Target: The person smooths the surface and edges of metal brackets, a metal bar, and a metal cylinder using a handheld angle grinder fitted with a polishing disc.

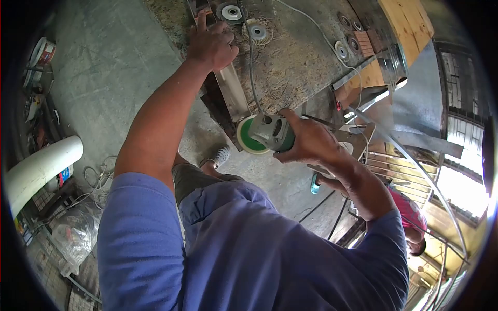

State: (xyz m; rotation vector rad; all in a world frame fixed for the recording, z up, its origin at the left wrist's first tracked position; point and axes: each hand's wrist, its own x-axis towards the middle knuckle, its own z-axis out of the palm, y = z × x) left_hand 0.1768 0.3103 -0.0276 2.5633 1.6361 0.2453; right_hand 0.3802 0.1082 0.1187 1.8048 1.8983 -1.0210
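Note:
My right hand (316,142) is closed around an angle grinder (271,132) with a green-faced disc (253,136) on it. The disc sits at the near end of a long flat metal bar (233,96), overlapping its tip in this view. Farther up the bar, my left hand (212,45) grips and presses it against the worktable (295,62), index finger stretched along it and the other fingers curled. A cord runs from the grinder up past a pale bristly wheel (258,32) and a white disc (231,13) beside my left hand.
Several more discs (341,50) and a ridged reddish block (364,44) lie at the table's far right. A thin cable (321,33) crosses the tabletop. At left are a white pipe (46,166) and a clear plastic bag (78,233). Another person (407,212) is at the right.

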